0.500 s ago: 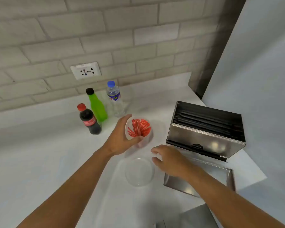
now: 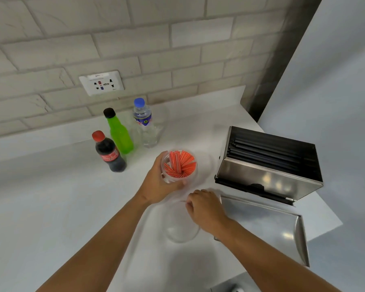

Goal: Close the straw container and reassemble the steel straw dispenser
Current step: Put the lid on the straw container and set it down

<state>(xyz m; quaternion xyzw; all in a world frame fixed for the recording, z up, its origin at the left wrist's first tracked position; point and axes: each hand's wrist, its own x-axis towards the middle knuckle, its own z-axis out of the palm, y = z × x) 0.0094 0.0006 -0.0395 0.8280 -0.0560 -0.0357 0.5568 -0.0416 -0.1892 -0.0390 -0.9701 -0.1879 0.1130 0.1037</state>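
A clear round straw container full of red striped straws stands open on the white counter. My left hand wraps around its left side. Its clear round lid is tilted in front of it, blurred, with my right hand pinching its upper right edge. To the right stands the steel straw dispenser, open on top with black straws inside. The dispenser's flat steel lid lies on the counter in front of it, under my right forearm.
Three bottles stand behind the container: a cola bottle, a green bottle and a water bottle. A wall socket sits in the brick wall. The counter edge drops off at the right, beside the dispenser.
My right hand has closed on the clear lid's edge and tipped it up off the counter. My left hand still holds the straw container.
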